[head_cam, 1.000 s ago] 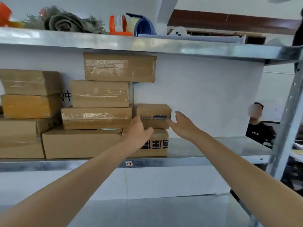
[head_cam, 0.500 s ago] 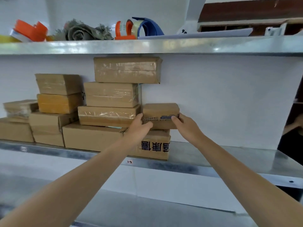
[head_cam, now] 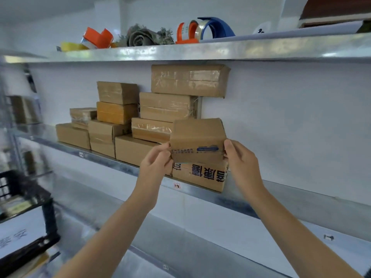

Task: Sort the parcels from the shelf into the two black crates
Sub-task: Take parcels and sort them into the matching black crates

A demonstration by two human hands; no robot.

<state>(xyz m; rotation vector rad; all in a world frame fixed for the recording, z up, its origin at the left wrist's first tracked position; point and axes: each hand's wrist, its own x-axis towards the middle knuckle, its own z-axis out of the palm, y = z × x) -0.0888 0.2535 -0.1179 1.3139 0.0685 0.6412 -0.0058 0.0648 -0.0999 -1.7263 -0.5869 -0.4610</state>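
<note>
At shelf [head_cam: 281, 195] front: one parcel [head_cam: 197, 137] held tilted over printed box [head_cam: 202, 175], left hand [head_cam: 155, 163] and right hand [head_cam: 241, 161] each with grip pinching an end. Stack [head_cam: 164, 106] unsorted; crate [head_cam: 26, 189] far left, contents unclear.

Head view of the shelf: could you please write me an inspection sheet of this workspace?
Surface: metal shelf, small labels on its front edge.
Job's things: small parcel held over printed box; taped parcels stacked to the left; black crate lower left.
Clutter: tape dispensers and rolled cloth on top shelf.
Grips: left grip and right grip pinch the small parcel's ends.
Cables: nothing seen.
Surroundings: white back wall.
</note>
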